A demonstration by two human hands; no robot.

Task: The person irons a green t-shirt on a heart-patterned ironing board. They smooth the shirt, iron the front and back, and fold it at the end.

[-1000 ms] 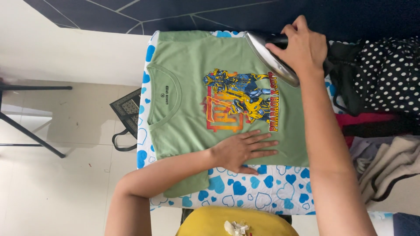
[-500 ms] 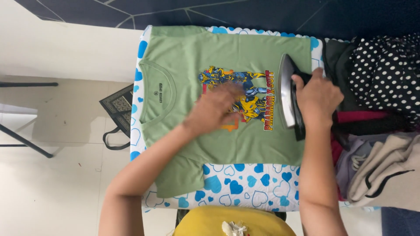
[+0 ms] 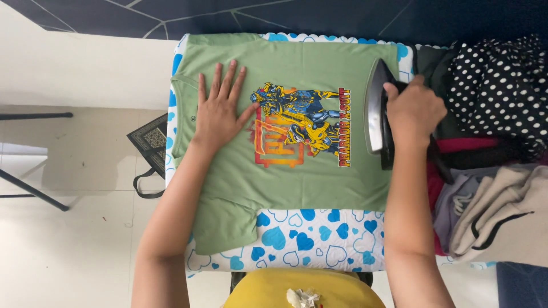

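Note:
A green t-shirt [image 3: 297,177] with a colourful printed figure lies spread on an ironing board [image 3: 297,245] covered in white cloth with blue hearts. My left hand [image 3: 220,111] rests flat on the shirt near the collar, fingers spread. My right hand [image 3: 414,111] grips the handle of an iron [image 3: 375,111], which is tipped on its side at the shirt's right edge, its shiny soleplate facing left.
A heap of clothes lies to the right: a black fabric with white dots [image 3: 496,85] and a beige garment [image 3: 502,211]. A dark bag [image 3: 149,142] sits on the tiled floor to the left. A yellow garment [image 3: 297,288] shows at the bottom edge.
My left hand slid from the shirt's lower part across the print to the collar area. My right hand brought the iron down from the top edge to the shirt's right side.

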